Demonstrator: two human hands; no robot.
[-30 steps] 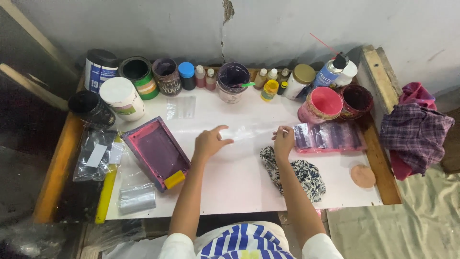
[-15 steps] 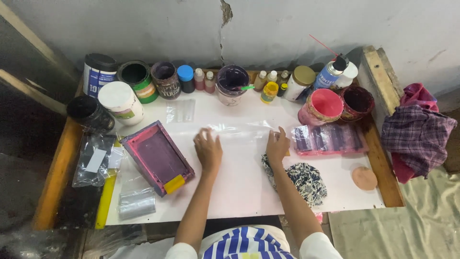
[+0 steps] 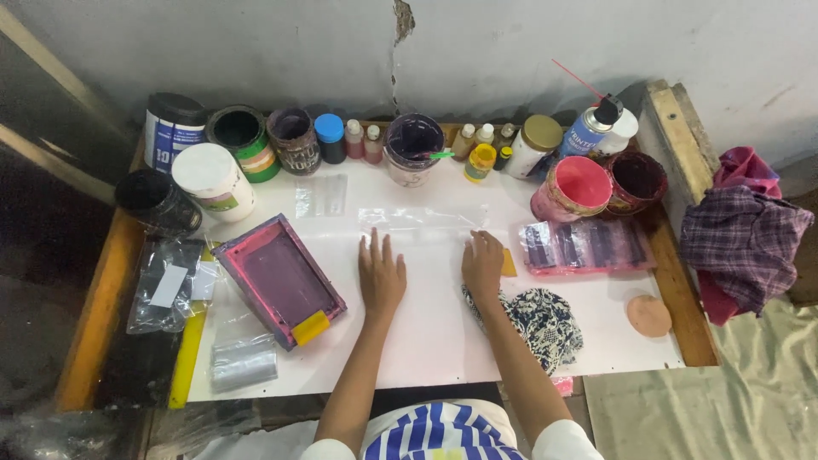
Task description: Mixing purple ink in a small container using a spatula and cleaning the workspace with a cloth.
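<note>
— Two hands lie flat, right? What's under them?

— Yes. Left hand [image 3: 381, 277] and right hand [image 3: 483, 266] rest open, fingers spread, on a clear plastic sheet [image 3: 423, 220] in the middle of the white worktop [image 3: 443, 332]. It is thin and shiny.

— And around it?

— A pink frame [image 3: 279, 279] at left, paint pots [image 3: 581, 186] along the cracked grey wall [image 3: 477, 51].

open white tabletop [image 3: 426, 324] ahead; jars [image 3: 294, 140] block the back, pink frame [image 3: 279, 279] left.
</note>
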